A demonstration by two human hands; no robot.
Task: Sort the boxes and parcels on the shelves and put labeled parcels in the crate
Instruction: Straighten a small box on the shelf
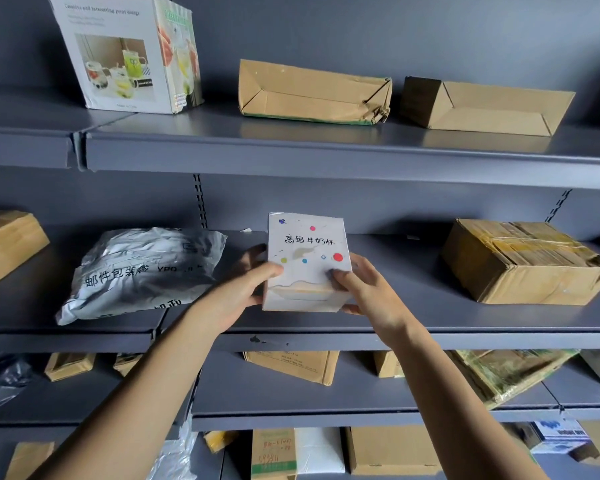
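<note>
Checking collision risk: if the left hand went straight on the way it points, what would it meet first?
The left hand grips the white box, so that comes first; beyond it, probably the grey back panel, though depth is unclear.

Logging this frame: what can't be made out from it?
Head view only.
Crate: outside the frame.
White box: far sides hidden; the left hand and right hand cover its edges.
Grey bag: print creased, partly unreadable.
Brown box, far left: cut off by the edge.
</note>
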